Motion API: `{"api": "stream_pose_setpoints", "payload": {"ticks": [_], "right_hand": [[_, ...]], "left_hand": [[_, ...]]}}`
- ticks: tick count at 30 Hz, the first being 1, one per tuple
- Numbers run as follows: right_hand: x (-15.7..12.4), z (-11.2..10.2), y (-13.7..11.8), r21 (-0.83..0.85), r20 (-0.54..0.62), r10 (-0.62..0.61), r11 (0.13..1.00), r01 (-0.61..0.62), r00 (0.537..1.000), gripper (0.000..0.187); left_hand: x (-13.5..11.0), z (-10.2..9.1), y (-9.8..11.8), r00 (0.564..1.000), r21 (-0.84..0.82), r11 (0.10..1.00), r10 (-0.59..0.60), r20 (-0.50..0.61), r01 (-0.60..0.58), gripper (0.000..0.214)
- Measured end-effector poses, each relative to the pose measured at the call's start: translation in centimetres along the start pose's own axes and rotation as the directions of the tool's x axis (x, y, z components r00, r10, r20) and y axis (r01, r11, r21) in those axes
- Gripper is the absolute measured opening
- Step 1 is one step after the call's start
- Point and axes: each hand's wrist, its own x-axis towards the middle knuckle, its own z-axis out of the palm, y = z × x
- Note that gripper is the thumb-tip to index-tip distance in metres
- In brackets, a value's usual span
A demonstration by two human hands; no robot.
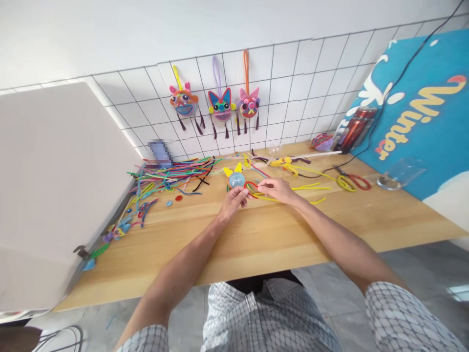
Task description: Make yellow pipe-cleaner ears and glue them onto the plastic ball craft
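Observation:
Between my two hands is a red pipe cleaner [248, 184] bent into a loop. My left hand [233, 200] pinches it on the left side, and the fingers of my right hand [276, 189] are closed on its right side. Just behind my left hand sits a clear ball [237, 180] with yellow pointed ears [233, 169] and an orange edge. Several yellow pipe cleaners [311, 187] lie on the table beside and under my right hand.
Many coloured pipe cleaners [179, 173] are heaped at the left back by a pale board [66, 186]. A yellow glue gun [282, 163], scissors [353, 181], a clear cup [397, 176] and a red flask [357, 128] stand or lie rightward. Decorated balls [221, 107] hang on the grid.

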Motion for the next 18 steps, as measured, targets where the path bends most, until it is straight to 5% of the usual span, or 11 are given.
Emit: {"api": "stream_pose_setpoints", "payload": {"ticks": [9,18], "right_hand": [[-0.6,0.0,-0.5,-0.057,0.057,0.001,0.998,0.002,0.998,0.041],[-0.8,0.1,-1.0,0.0,0.151,0.036,0.999,-0.037,0.988,0.037]], "left_hand": [[-0.8,0.2,-0.7,0.996,-0.066,0.994,-0.088,-0.003,0.088,0.066],[-1.5,0.9,-0.6,0.998,-0.041,0.998,-0.057,0.021,0.057,0.056]]}}
